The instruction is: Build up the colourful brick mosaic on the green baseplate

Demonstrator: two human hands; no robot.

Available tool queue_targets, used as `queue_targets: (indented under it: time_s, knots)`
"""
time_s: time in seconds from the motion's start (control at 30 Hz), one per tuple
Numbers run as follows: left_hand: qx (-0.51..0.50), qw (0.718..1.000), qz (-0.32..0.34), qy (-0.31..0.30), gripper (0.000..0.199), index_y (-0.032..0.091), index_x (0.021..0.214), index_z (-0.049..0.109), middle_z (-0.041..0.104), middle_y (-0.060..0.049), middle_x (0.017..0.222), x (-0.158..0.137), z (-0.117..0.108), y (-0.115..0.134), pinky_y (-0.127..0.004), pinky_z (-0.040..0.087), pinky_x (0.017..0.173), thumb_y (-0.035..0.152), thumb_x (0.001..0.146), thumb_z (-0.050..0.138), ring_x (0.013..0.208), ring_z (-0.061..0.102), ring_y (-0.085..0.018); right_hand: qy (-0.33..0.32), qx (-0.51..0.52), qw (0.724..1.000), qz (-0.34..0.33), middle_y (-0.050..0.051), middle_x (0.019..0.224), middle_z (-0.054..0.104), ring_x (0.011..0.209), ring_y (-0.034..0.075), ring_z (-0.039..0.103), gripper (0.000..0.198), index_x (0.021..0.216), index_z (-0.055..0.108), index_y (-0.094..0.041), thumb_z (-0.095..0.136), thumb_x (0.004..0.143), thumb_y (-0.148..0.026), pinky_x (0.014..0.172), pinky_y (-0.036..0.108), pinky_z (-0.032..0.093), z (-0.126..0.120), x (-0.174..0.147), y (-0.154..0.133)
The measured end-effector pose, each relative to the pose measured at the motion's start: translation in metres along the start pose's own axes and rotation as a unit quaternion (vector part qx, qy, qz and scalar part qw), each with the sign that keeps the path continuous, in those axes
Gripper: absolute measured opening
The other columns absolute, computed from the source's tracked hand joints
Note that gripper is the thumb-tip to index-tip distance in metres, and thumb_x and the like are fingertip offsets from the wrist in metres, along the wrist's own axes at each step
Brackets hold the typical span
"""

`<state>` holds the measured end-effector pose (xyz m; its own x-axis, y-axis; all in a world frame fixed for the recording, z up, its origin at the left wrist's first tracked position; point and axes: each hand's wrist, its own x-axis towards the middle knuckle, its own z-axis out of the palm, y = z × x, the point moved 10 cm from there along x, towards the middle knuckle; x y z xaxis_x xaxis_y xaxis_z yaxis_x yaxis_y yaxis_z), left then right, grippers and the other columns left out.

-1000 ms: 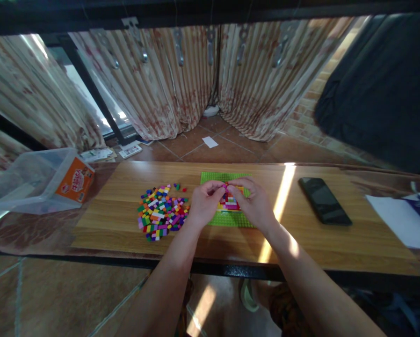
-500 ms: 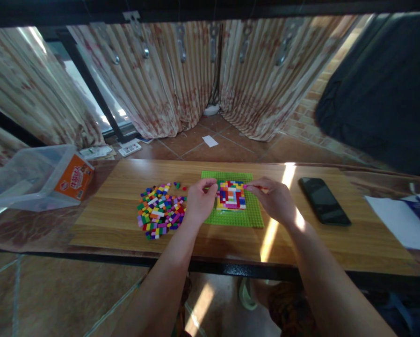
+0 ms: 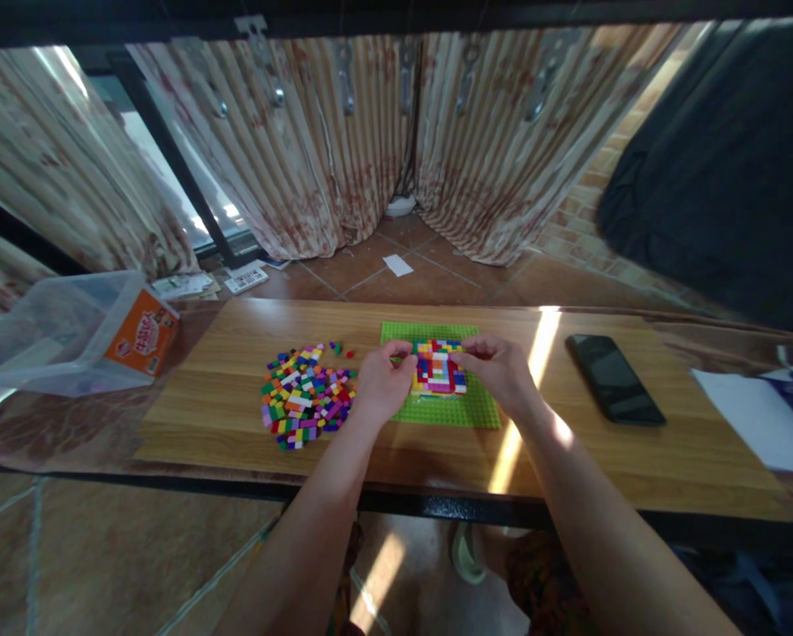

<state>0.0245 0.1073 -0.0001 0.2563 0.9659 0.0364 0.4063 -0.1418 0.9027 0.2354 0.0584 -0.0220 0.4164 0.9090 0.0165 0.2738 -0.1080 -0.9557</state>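
Left hand, right hand flanking brick mosaic on green baseplate (each grip's hold unclear); loose bricks left

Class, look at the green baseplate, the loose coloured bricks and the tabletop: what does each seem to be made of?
Green baseplate: apparently moulded plastic, flat and evenly bright. Loose coloured bricks: likely plastic too, with solid saturated colours and blocky edges. Tabletop: wood or wood-look laminate, showing grain lines and a smooth sheen.

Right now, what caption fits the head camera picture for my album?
Left hand and right hand flank a colourful brick build on a green baseplate.
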Motion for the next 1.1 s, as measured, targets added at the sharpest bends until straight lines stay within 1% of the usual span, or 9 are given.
queue_targets:
  time_s: [0.13,0.33,0.53,0.6,0.7,0.8,0.9,1.0,1.1]
  knots:
    - [0.014,1.000,-0.008,-0.003,0.021,0.014,0.101,0.073,0.077,-0.009,0.093,-0.002,-0.001,0.001,-0.033,0.057,0.080,0.017,0.083,0.061,0.082,0.070,-0.020,0.035,0.126,0.985,0.112,-0.003,0.065,0.064,0.056,0.011,0.056,0.055,0.084,0.067,-0.017,0.093,0.041,-0.040,0.050,0.024,0.042,0.002,-0.003,0.017]
    - [0.019,1.000,-0.011,-0.001,0.022,0.014,0.102,0.073,0.077,-0.009,0.099,-0.002,0.000,0.002,-0.032,0.057,0.083,0.015,0.084,0.061,0.086,0.071,-0.019,0.027,0.160,0.975,0.149,-0.003,0.061,0.063,0.053,0.010,0.054,0.057,0.081,0.067,-0.017,0.093,0.034,-0.034,0.051,0.024,0.041,0.009,-0.009,0.009]
    - [0.035,0.999,-0.016,-0.012,0.021,0.014,0.104,0.072,0.077,-0.009,0.102,-0.005,0.001,-0.002,-0.032,0.056,0.083,0.017,0.086,0.061,0.083,0.071,-0.018,0.038,0.153,0.975,0.153,-0.003,0.059,0.063,0.051,0.010,0.052,0.057,0.083,0.068,-0.017,0.092,0.035,-0.035,0.049,0.024,0.040,0.008,-0.008,0.017]
    - [0.060,0.998,-0.014,0.001,0.021,0.014,0.104,0.072,0.077,-0.010,0.103,-0.003,-0.007,-0.003,-0.033,0.056,0.084,0.018,0.087,0.060,0.084,0.071,-0.019,0.025,0.160,0.976,0.145,-0.002,0.061,0.065,0.053,0.011,0.054,0.056,0.084,0.069,-0.017,0.092,0.038,-0.037,0.049,0.024,0.040,0.010,-0.008,0.020]
    - [0.120,0.992,0.000,0.047,0.021,0.015,0.105,0.071,0.076,-0.010,0.106,0.001,-0.033,-0.003,-0.034,0.055,0.089,0.017,0.089,0.058,0.092,0.071,-0.020,0.018,0.154,0.980,0.123,0.001,0.068,0.068,0.057,0.012,0.057,0.054,0.086,0.070,-0.017,0.092,0.044,-0.042,0.052,0.025,0.043,0.009,-0.010,0.022]
    - [0.229,0.969,-0.011,0.093,0.024,0.015,0.110,0.069,0.074,-0.014,0.112,0.005,-0.063,-0.008,-0.037,0.052,0.095,0.016,0.089,0.057,0.104,0.069,-0.025,0.023,0.122,0.988,0.095,0.002,0.071,0.068,0.060,0.014,0.058,0.053,0.091,0.071,-0.017,0.088,0.053,-0.049,0.053,0.027,0.044,0.002,-0.013,0.020]
    - [0.328,0.938,-0.048,0.106,0.027,0.015,0.114,0.066,0.072,-0.016,0.115,0.007,-0.081,-0.020,-0.036,0.049,0.095,0.015,0.089,0.056,0.109,0.067,-0.026,0.026,0.085,0.994,0.070,0.002,0.068,0.066,0.058,0.013,0.054,0.049,0.094,0.073,-0.017,0.082,0.062,-0.052,0.051,0.027,0.043,-0.004,-0.013,0.016]
    - [0.387,0.914,-0.063,0.101,0.024,0.016,0.111,0.067,0.071,-0.016,0.112,0.009,-0.083,-0.028,-0.034,0.048,0.095,0.016,0.089,0.055,0.111,0.066,-0.025,0.026,0.084,0.994,0.065,0.001,0.067,0.064,0.058,0.012,0.051,0.046,0.095,0.074,-0.017,0.079,0.064,-0.050,0.052,0.026,0.042,-0.007,-0.013,0.012]
    - [0.412,0.903,-0.066,0.103,0.022,0.014,0.108,0.067,0.071,-0.018,0.110,0.011,-0.080,-0.033,-0.036,0.048,0.093,0.019,0.092,0.052,0.109,0.066,-0.028,0.030,0.082,0.994,0.058,-0.001,0.063,0.061,0.056,0.011,0.049,0.046,0.094,0.075,-0.016,0.079,0.062,-0.049,0.052,0.026,0.040,-0.007,-0.012,0.006]
